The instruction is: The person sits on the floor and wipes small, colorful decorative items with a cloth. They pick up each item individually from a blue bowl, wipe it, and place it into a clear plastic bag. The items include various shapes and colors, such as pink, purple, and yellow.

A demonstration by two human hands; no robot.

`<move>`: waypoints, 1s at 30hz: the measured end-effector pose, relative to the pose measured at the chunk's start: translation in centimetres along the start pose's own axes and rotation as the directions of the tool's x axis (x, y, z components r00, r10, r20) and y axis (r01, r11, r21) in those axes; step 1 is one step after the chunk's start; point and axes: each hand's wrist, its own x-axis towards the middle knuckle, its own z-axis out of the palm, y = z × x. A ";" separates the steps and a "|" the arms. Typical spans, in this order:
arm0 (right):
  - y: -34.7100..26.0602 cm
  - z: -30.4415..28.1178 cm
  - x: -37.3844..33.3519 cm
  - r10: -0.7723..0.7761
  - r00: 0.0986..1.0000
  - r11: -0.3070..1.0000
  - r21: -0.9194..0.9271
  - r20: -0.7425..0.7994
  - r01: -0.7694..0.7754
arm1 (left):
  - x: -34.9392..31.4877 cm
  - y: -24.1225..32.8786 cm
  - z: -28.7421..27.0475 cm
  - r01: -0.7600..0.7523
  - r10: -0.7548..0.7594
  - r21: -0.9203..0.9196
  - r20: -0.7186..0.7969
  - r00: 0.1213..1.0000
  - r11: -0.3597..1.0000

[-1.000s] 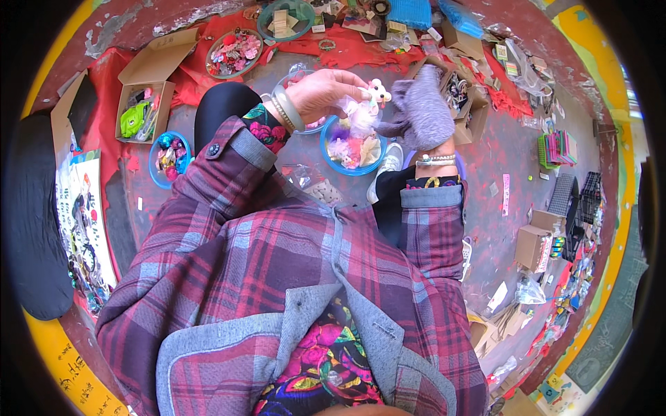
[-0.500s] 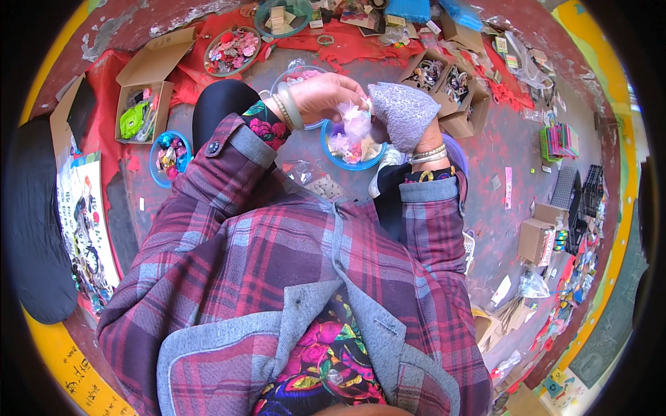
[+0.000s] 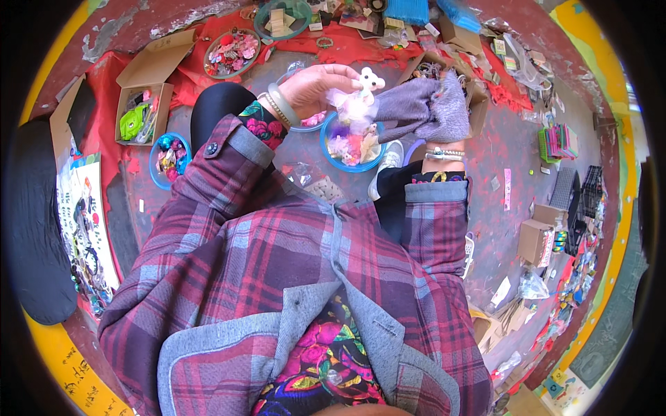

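My left hand (image 3: 311,89) is closed at the fingertips on a small white bear ornament (image 3: 371,81) with dark eyes and a pale pink tulle skirt. Over my right hand hangs a grey-purple plush cloth (image 3: 409,111); it covers the hand, so the fingers are hidden, and only the wrist with its bracelets shows. The cloth's loose edge reaches toward the tulle. Below the ornament stands a blue-rimmed bowl (image 3: 355,168) of pink, white and cream trinkets. Partly behind my left hand is another clear bowl (image 3: 309,128) with pink pieces.
To the left are a blue basket (image 3: 161,182) of shiny ornaments and an open cardboard box (image 3: 156,93) with a green item. Red cloth (image 3: 347,55) and a round tray (image 3: 236,71) of pink flowers lie beyond. Cardboard boxes (image 3: 479,104) stand past my right hand; a green basket (image 3: 544,145) is farther right.
The bear's head has come into view above the tulle, now raised in my left fingers. My right hand has shifted right, and the cloth has spread from a bunched shape and turned.
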 end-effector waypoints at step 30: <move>-0.3 1.6 -1.2 0.149 0.983 0.889 0.420 0.108 -0.181 | 1.0 -1.4 -0.1 -0.036 0.051 0.202 -0.073 0.996 0.979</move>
